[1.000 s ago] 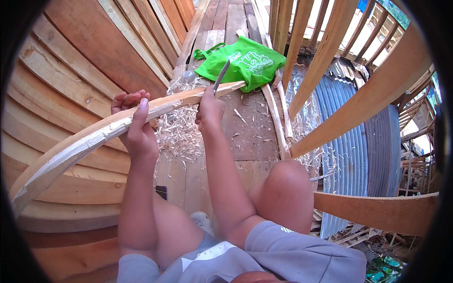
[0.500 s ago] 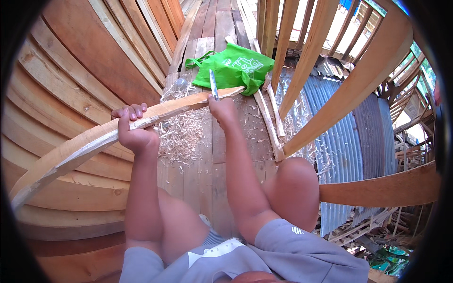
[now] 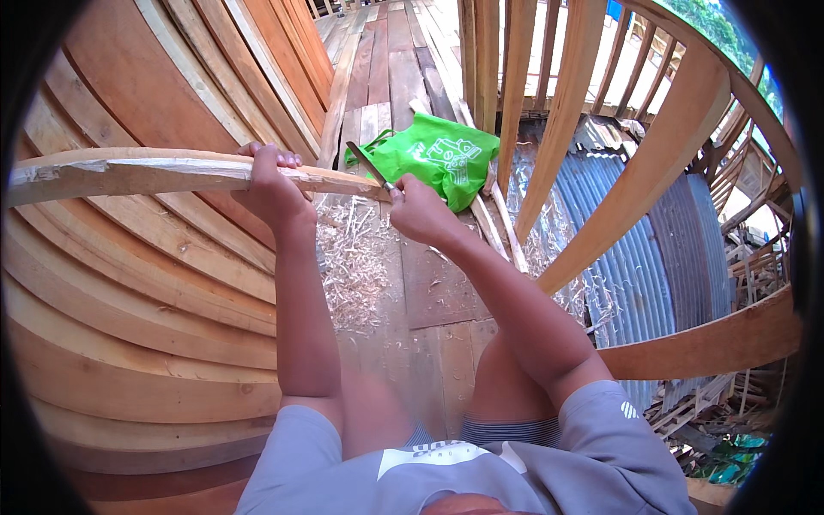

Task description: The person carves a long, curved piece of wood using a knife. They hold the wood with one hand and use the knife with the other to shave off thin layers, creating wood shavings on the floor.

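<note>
A long pale length of timber (image 3: 146, 176) with a rough, cut side stretches from the left edge to the middle of the view. My left hand (image 3: 273, 182) is wrapped round it a little short of its right end. In my right hand (image 3: 418, 209) is a knife (image 3: 370, 164), its blade slanting up and to the left across the timber's right end. The fingers are closed round the handle, most of which is hidden. Just beyond the blade lies a green cloth bag (image 3: 446, 159) with a white print, on the plank floor (image 3: 439, 283).
Wood shavings (image 3: 354, 279) are heaped on the floor below the timber. Curved plank walling (image 3: 129, 326) rises on the left. At right stand upright wooden ribs (image 3: 635, 184), with corrugated metal sheets (image 3: 614, 249) beyond them. Thin wood strips (image 3: 498, 225) lie near the bag.
The timber's left end has swung upward and its right end slightly down. Both hands have shifted right and my right forearm slants more. The knife blade now tilts left instead of standing nearly upright.
</note>
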A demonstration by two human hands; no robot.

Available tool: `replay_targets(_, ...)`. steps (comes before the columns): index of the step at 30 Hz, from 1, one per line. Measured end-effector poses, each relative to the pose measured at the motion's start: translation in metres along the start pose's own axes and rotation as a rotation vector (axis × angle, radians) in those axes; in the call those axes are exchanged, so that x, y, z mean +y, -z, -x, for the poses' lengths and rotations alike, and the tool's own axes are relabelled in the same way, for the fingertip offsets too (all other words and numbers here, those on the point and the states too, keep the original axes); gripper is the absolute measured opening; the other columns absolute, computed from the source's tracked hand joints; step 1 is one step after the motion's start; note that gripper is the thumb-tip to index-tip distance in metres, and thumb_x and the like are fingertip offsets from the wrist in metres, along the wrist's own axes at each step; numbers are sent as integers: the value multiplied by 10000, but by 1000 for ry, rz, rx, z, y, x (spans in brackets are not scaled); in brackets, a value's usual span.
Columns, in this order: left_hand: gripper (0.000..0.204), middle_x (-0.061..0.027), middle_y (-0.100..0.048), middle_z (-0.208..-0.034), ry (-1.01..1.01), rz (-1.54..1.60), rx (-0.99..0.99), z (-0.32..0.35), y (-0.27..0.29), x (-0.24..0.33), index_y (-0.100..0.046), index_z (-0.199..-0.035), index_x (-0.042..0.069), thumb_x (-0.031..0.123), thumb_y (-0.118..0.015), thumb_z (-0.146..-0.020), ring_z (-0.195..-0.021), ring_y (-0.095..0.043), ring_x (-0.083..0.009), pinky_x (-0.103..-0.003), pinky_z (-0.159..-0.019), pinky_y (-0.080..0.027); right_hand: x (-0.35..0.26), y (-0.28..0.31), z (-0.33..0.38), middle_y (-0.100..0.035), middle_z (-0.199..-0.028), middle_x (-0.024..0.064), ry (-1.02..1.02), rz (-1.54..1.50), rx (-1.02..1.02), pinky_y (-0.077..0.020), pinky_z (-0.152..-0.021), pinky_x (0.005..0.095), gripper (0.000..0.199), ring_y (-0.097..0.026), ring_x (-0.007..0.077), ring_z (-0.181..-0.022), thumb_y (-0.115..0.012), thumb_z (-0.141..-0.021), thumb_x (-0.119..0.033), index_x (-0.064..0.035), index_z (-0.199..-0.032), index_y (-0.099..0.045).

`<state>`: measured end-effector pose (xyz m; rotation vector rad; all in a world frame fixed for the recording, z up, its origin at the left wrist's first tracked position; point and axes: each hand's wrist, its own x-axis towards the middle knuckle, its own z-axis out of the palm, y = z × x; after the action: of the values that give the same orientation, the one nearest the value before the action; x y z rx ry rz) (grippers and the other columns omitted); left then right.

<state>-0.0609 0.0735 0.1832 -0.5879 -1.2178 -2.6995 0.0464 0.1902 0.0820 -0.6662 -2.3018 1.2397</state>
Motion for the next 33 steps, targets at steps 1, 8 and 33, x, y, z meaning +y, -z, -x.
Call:
replay_targets(1,168,-11,-445,-627,2,-23,13,0,-2,-1,-449,-855,82,14,-599,-822,-560,-454,-113,-298,-566,-430,7,1,-1,-666,-942,283,32,-16,11,-485,-822,479,295,-652,419,-887,-525,-953,-186,68,-1094,-579)
replay_targets(8,305,-4,-441,-791,-32,107,-97,6,-21,10,-437,-1084,137,198,-665,-893,-734,-476,-122,-346,-713,-431,20,-2,-8,-675,-897,249,61,-21,3,-499,-767,453,374,-666,393,-853,-654,-907,-229,12,-1164,-528)
replay_targets(33,223,-60,-525,-694,-453,-236,-68,-24,-23,29,-493,-964,-15,127,-647,-889,-512,-506,-129,-266,-537,-466,14,-65,-9,-616,-919,406,-175,11,-120,-438,-911,567,666,-591,567,-920,-256,-1041,-391,124,-872,-641)
